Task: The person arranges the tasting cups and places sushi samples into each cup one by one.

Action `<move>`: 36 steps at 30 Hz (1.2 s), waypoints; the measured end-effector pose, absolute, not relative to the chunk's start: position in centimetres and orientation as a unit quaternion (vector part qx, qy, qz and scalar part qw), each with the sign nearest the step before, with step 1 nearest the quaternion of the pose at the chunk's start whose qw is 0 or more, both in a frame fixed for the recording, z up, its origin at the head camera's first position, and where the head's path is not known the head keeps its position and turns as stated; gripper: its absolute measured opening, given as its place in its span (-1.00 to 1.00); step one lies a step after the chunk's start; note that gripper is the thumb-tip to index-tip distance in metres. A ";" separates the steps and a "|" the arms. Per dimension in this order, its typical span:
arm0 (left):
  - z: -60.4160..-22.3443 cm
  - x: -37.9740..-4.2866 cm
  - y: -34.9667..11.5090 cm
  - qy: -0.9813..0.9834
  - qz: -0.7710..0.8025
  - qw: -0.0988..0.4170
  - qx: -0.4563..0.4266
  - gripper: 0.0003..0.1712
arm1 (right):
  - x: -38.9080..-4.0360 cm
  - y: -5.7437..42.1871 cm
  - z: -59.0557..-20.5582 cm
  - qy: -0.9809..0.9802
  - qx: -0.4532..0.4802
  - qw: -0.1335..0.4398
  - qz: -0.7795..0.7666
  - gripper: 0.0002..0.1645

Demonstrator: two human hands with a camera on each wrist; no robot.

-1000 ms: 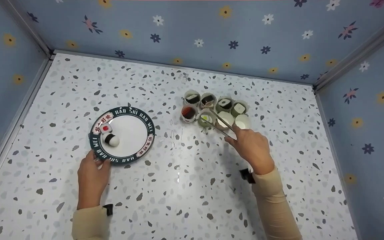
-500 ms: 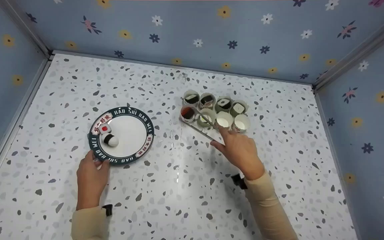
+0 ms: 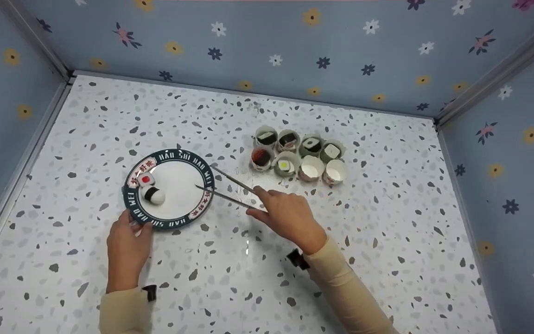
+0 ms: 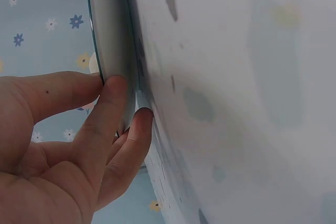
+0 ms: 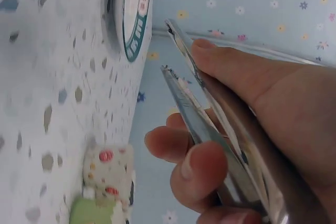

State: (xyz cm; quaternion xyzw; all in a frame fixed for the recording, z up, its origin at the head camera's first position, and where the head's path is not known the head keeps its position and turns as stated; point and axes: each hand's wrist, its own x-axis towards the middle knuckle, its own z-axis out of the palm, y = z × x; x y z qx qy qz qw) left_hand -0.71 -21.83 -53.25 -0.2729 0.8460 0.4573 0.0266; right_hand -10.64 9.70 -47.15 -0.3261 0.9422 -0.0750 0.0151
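My left hand (image 3: 128, 248) pinches the near-left rim of a round plate (image 3: 183, 185) with a dark green lettered border. In the left wrist view its thumb and fingertips lie along the plate's edge (image 4: 107, 30). On the plate's left side sit a white toy sushi piece with a red centre (image 3: 146, 179) and a white rice ball with a black band (image 3: 158, 196). My right hand (image 3: 292, 218) grips metal tongs (image 5: 193, 116), whose tips are apart with nothing between them. In the head view, the tips overlap the plate's right side.
Several small cups (image 3: 311, 168) stand in two rows right of the plate. Most contain sushi pieces, among them one with a yellow-green centre (image 3: 284, 165); the two front-right ones show bare white insides. A flowered wall (image 3: 267, 41) rises behind the speckled table (image 3: 230, 278).
My right hand has swung left with the tongs, from over the cups to the plate's right side, the tongs' tips spreading apart. My left hand and the plate have stayed in place.
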 end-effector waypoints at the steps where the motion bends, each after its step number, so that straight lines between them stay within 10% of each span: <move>1: -53.3 -0.7 -21.8 0.846 0.458 0.026 -0.273 -0.24 | -10.5 9.2 -47.3 0.940 -0.332 0.018 -0.077 -0.40; 36: -53.5 -0.4 -21.7 0.852 0.452 -0.003 -0.265 -0.28 | -8.9 0.9 -51.0 0.923 -0.366 0.091 -0.076 -0.48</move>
